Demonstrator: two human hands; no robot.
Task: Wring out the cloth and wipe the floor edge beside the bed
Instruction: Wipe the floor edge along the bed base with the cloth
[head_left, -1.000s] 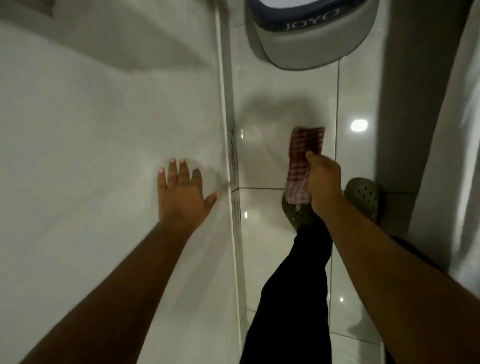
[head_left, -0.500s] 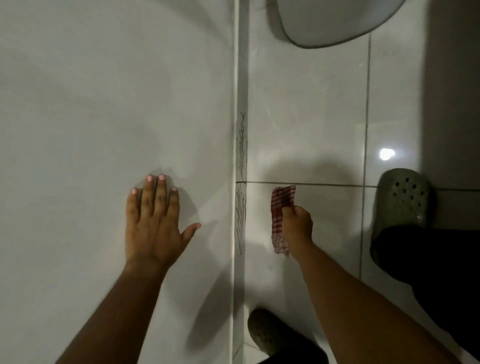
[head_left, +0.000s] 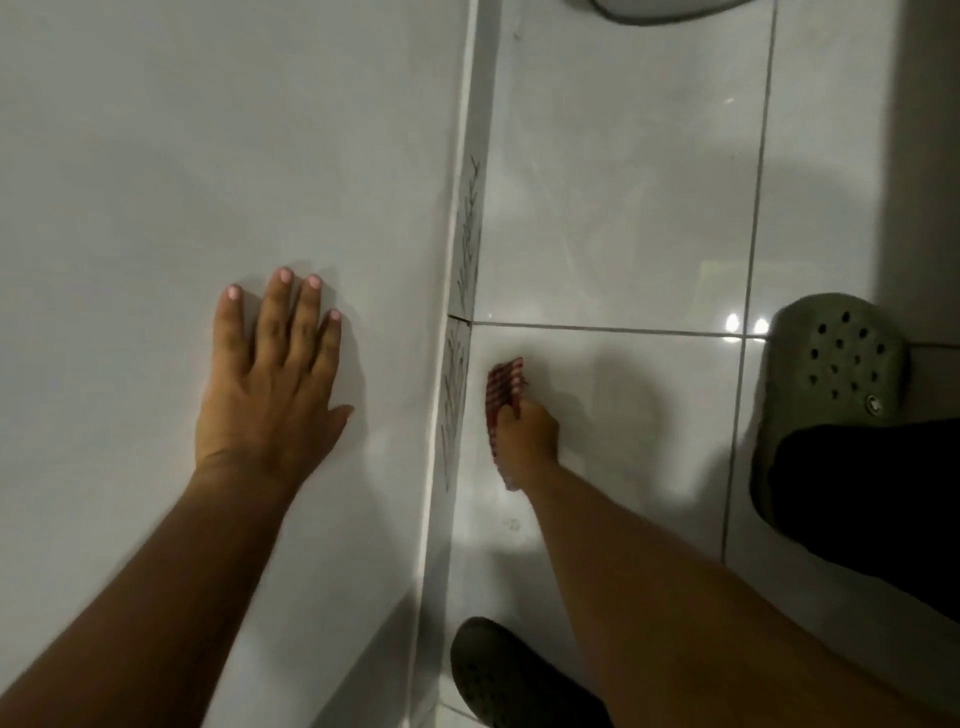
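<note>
A red-and-white checked cloth (head_left: 503, 387) lies against the glossy white floor tiles (head_left: 613, 218), close to the patterned skirting strip (head_left: 466, 260) at the foot of the white wall. My right hand (head_left: 527, 439) is closed around the cloth and low at floor level, with part of the cloth hidden under my fingers. My left hand (head_left: 272, 379) rests flat on the white wall (head_left: 208, 156), fingers spread, holding nothing.
My two green perforated clogs stand on the tiles, one at the right (head_left: 831, 374) and one at the bottom (head_left: 498, 675), with dark trouser legs above them. A grey rounded bucket base (head_left: 670, 8) shows at the top edge. A white surface rises at the far right.
The right hand with the cloth has dropped from above my foot to the floor beside the skirting. The view has tilted down, and the bucket has slid nearly out of the top.
</note>
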